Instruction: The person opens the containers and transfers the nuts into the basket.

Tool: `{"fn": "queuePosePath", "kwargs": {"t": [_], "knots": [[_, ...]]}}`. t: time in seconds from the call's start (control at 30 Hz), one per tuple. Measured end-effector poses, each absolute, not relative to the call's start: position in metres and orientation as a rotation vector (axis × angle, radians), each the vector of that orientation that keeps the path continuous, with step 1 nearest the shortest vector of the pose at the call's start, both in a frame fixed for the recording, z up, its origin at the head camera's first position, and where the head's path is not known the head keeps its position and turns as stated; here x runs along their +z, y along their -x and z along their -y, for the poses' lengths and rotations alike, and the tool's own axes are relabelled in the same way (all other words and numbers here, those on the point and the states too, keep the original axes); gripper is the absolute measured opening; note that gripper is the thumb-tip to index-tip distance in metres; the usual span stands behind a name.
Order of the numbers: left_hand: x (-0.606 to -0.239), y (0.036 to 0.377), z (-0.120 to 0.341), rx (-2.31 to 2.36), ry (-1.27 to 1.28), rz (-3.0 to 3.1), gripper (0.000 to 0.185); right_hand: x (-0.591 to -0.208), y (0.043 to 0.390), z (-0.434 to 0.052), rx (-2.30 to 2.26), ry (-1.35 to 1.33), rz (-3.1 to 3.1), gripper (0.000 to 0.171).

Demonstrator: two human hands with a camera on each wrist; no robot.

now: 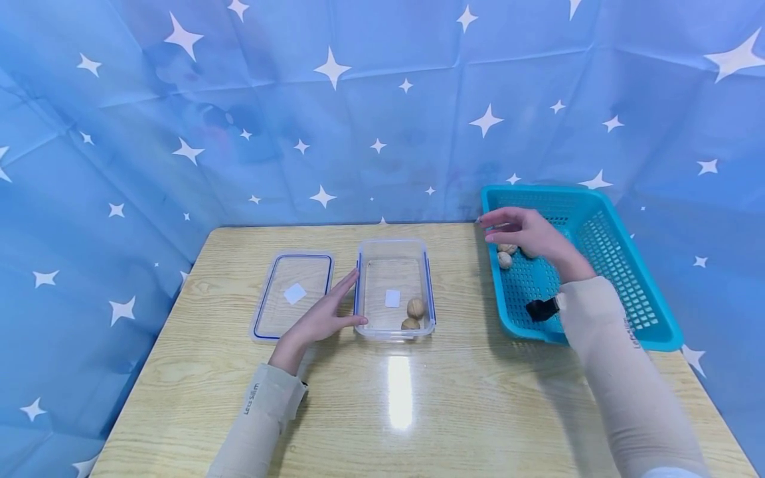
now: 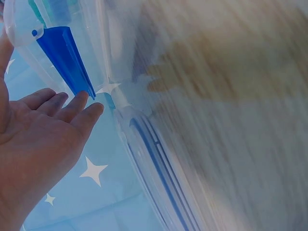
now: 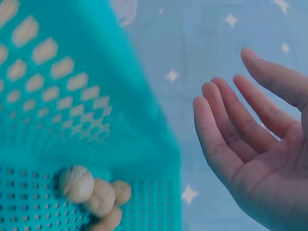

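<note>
My left hand (image 1: 325, 317) rests at the left side of a clear plastic container (image 1: 394, 249), fingers straight along its wall and thumb at the near corner. In the left wrist view the fingertips lie at the container's blue clip (image 2: 65, 55). Two walnuts (image 1: 416, 307) sit in the container's near right corner, beside a white paper square (image 1: 392, 298). Over the left rim of a teal basket (image 1: 636, 265), my right hand (image 1: 526, 232) hovers with nothing in it, its fingers loosely bent in the right wrist view. Several walnuts (image 3: 101, 196) lie in the basket below that hand.
Left of the container, a clear lid (image 1: 281, 292) with a blue seal and a white square lies flat on the wooden table (image 1: 335, 418). A blue curtain (image 1: 382, 113) with white stars hangs behind the table and along its left side.
</note>
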State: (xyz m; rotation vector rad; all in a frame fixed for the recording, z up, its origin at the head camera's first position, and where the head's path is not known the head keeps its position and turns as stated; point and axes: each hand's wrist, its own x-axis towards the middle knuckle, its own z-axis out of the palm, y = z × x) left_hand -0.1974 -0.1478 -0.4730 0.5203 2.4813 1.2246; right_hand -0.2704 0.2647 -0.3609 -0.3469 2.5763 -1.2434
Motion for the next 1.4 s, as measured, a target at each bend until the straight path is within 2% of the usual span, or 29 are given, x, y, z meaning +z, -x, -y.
{"fn": "queuePosePath", "kwargs": {"t": [0.33,0.73,0.97,1.4], "knots": [[-0.474,0.198,0.148,1.222,-0.516,-2.482,0.096,-0.365,0.256,-0.221,-1.404,0.546,-2.447,0.04],[-0.474,0.199,0.148,1.233,-0.522,-2.477,0.097,-0.399,0.246,-0.168,-1.484,0.658,-2.241,0.036],[-0.474,0.199,0.147,1.238,-0.506,-2.473,0.097,-0.42,0.241,-0.145,-1.398,0.732,-2.241,0.035],[-0.472,0.198,0.146,1.243,-0.489,-2.469,0.096,-0.433,0.234,-0.108,-1.231,0.722,-2.139,0.039]]}}
